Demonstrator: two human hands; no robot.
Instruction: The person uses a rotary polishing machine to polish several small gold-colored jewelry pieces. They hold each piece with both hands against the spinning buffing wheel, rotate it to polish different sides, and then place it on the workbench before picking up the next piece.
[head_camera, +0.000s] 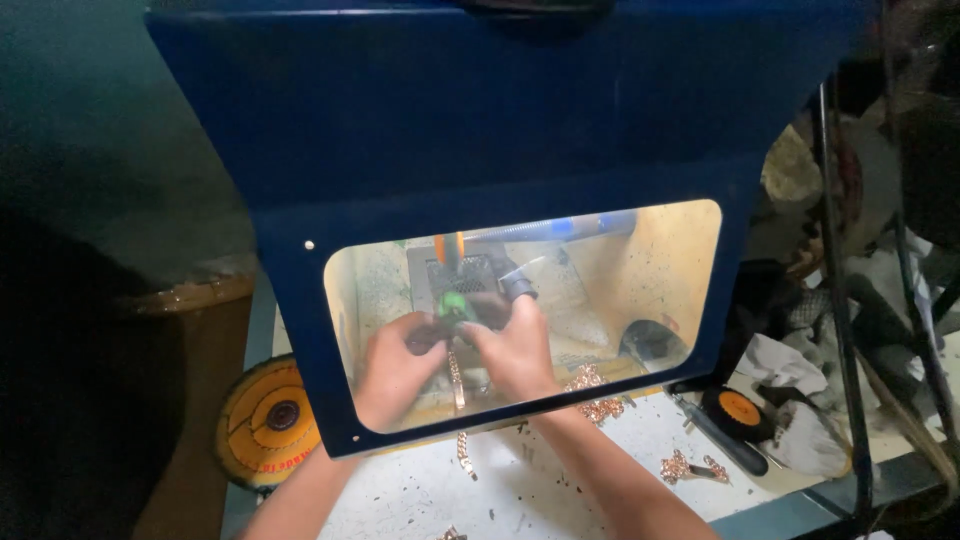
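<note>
loose gold chain bits (688, 467) on the white bench (420, 495) | chain (457, 385) hangs down, thin, coppery | left hand (395, 372) and right hand (515, 350) both pinching it behind the blue cabinet (420, 130) window | green tool (453, 307) just above

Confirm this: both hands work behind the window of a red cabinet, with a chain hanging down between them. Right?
Not quite. The head view shows the cabinet is blue, not red. The left hand and right hand do work behind its window, with the chain hanging between them.
</note>
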